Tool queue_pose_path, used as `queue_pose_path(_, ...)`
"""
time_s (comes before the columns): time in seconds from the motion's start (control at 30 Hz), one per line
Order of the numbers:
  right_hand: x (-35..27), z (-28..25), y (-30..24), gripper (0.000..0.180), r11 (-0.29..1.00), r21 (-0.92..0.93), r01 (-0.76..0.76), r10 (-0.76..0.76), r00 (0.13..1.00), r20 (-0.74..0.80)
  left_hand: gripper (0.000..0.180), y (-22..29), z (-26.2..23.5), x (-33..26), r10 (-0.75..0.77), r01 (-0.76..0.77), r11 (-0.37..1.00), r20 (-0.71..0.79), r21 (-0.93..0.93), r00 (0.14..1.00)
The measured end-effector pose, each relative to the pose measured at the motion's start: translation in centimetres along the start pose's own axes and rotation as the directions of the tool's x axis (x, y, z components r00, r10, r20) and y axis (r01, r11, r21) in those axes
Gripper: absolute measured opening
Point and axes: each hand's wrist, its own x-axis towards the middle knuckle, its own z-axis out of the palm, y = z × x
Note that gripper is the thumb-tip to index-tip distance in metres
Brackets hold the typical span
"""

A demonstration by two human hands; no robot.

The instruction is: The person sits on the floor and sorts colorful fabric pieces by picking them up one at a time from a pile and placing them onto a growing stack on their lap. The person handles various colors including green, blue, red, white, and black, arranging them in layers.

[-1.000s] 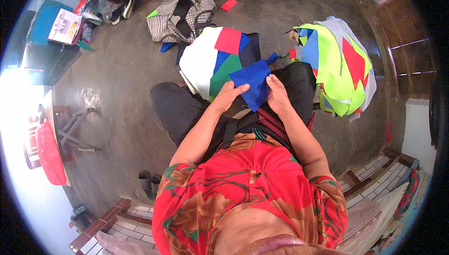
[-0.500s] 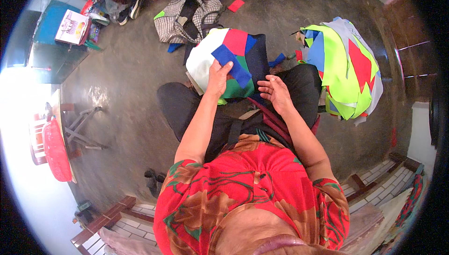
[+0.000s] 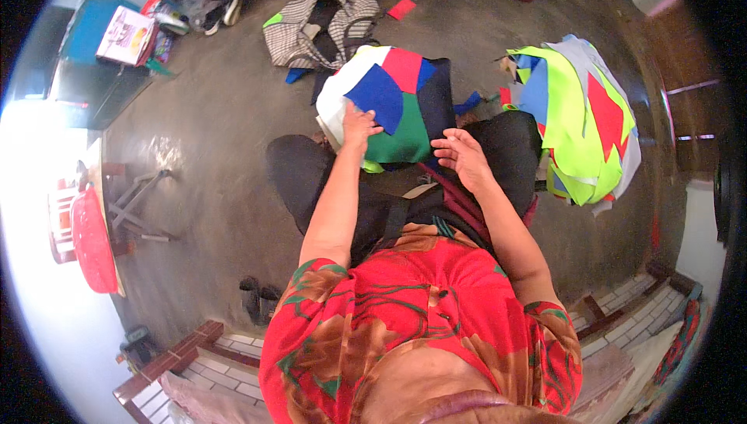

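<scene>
A patchwork bundle of cloth lies across my folded legs, with a blue cloth piece (image 3: pixel 377 97), a green cloth piece (image 3: pixel 406 132), a white cloth piece (image 3: pixel 339 88), a red cloth piece (image 3: pixel 403 68) and dark navy cloth (image 3: pixel 440 101) side by side on its top. My left hand (image 3: pixel 359 128) rests with fingers spread at the lower left edge of the blue piece, over white cloth. Off the bundle's lower right edge, my right hand (image 3: pixel 464 156) hovers with fingers loosely apart and nothing visible in it.
To the right on the floor stands a large heap of yellow-green, grey, blue and red cloth (image 3: pixel 574 124). A checked bag (image 3: pixel 319 27) lies beyond the bundle, near a small red scrap (image 3: pixel 401 9). Dark shoes (image 3: pixel 258 299) sit at my left, below a folding metal stand (image 3: pixel 142 206).
The blue piece, gripped in my left hand before, now lies flat on the bundle, shifted left and uncovering more green. My left hand has let go of it and spread its fingers.
</scene>
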Motion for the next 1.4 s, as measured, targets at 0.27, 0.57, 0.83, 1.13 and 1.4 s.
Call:
queue_pose_path(0.27, -0.1, -0.1, 0.1, 0.019, 1.0, 0.001, 0.014, -0.014, 1.0, -0.005, 0.074, 0.0, 2.2, -1.1, 0.167, -0.002, 0.861, -0.278, 0.509, 0.946)
queue_pose_path(0.57, 0.2, 0.0, 0.2, 0.021, 1.0, 0.008, 0.009, -0.009, 1.0, 0.006, 0.063, -0.4, 4.0, -3.5, 0.426, -0.366, -0.151, 0.395, 0.918, 0.814)
queue_pose_path(0.83, -1.1, 0.2, -0.7, 0.02, 0.998, 0.014, 0.062, -0.063, 0.994, 0.084, 0.065, -2.0, 3.7, -2.8, 0.325, -0.365, -0.206, 0.416, 0.908, 0.85)
queue_pose_path(1.13, -5.7, -1.7, -9.5, 0.019, 0.659, -0.419, 0.625, -0.678, 0.734, 0.028, 0.064, -2.0, 3.4, -2.8, 0.316, -0.363, -0.217, 0.417, 0.906, 0.852)
queue_pose_path(1.4, -6.1, -12.1, -17.3, 0.028, 0.073, -0.996, 0.046, -0.976, 0.209, -0.062, 0.065, -1.9, 3.7, -2.8, 0.281, -0.338, -0.202, 0.385, 0.919, 0.879)
